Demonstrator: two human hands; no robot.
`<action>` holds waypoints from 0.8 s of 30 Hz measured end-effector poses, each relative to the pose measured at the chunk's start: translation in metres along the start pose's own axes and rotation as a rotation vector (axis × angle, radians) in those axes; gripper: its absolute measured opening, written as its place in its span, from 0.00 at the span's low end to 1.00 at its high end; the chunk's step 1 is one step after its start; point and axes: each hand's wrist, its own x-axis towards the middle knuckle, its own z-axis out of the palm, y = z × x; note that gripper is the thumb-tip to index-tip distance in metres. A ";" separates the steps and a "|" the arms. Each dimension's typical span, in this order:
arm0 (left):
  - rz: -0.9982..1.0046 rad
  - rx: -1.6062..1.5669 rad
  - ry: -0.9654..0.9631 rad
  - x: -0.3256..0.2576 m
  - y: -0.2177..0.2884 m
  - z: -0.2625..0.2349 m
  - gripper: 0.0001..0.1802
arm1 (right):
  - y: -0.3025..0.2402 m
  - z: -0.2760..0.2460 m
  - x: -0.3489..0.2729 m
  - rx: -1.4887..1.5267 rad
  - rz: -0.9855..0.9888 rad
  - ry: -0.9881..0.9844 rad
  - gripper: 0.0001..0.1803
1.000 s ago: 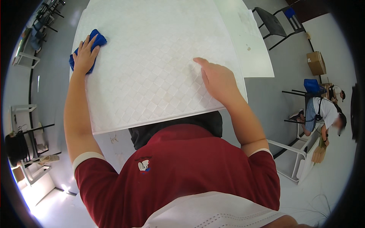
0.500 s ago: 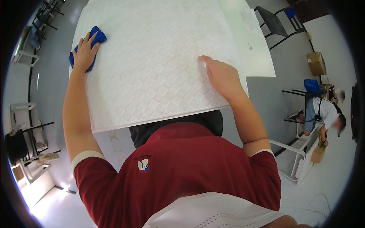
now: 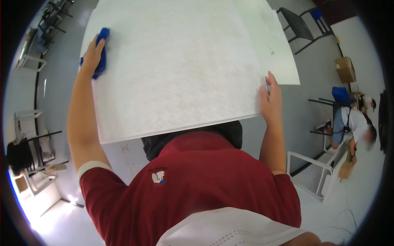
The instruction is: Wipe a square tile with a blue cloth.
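A large white tabletop panel (image 3: 176, 82) with an embossed basket-weave pattern lies in front of me. At its left edge, my left hand (image 3: 92, 57) is closed on a crumpled blue cloth (image 3: 102, 55), its fingers partly hidden along the rim. My right hand (image 3: 271, 96) grips the panel's right edge near the front corner. Its thumb rests at the top side while the other fingers reach past the rim, partly out of sight.
A pale green-white table (image 3: 283, 61) adjoins the panel on the right. Beyond it are a black chair (image 3: 299, 24) and a cardboard box (image 3: 345, 69). To the right, a seated person (image 3: 355, 121) holds a straw-coloured brush-like bundle (image 3: 346, 169). A white frame (image 3: 310, 158) stands nearby.
My right hand has moved from the panel's surface rightward to its edge and taken hold there. My left hand and the blue cloth have turned slightly to wrap the left rim.
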 end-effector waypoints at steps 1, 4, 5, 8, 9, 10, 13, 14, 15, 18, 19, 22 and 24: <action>-0.039 -0.443 -0.015 0.002 0.012 -0.004 0.31 | 0.005 0.003 -0.003 -0.007 -0.014 0.031 0.25; -0.056 -0.583 0.036 -0.010 0.078 0.001 0.33 | 0.002 0.007 -0.001 0.003 -0.016 0.045 0.25; -0.051 -0.559 -0.015 -0.016 0.098 0.009 0.34 | 0.001 0.005 -0.003 0.001 0.023 0.030 0.25; 0.144 -0.340 -0.103 -0.047 0.155 0.038 0.32 | 0.007 0.007 -0.004 -0.003 0.020 0.029 0.24; 0.145 -0.278 -0.258 -0.047 0.169 0.048 0.31 | 0.007 0.008 -0.004 0.008 0.008 0.020 0.24; 0.335 -0.178 -0.197 -0.053 0.179 0.063 0.29 | 0.006 0.007 -0.004 -0.024 0.010 0.024 0.23; 0.506 0.062 -0.243 -0.073 0.226 0.085 0.26 | 0.004 0.004 -0.006 -0.068 -0.003 0.033 0.23; 0.557 0.123 -0.238 -0.079 0.236 0.090 0.27 | 0.004 0.003 -0.005 -0.081 -0.023 0.042 0.23; 0.606 0.184 -0.231 -0.084 0.240 0.095 0.28 | 0.006 0.004 -0.004 -0.076 -0.032 0.037 0.23; 0.672 0.282 -0.194 -0.093 0.234 0.114 0.32 | 0.009 0.004 -0.004 -0.098 -0.046 0.009 0.23; 0.666 0.283 -0.197 -0.093 0.233 0.116 0.32 | 0.009 0.004 -0.004 -0.093 -0.040 0.021 0.23; 0.715 0.270 -0.155 -0.092 0.232 0.116 0.34 | 0.011 0.004 -0.005 -0.065 -0.005 0.021 0.23; 0.711 0.269 -0.168 -0.094 0.233 0.116 0.34 | 0.012 0.003 -0.005 -0.042 0.022 0.005 0.23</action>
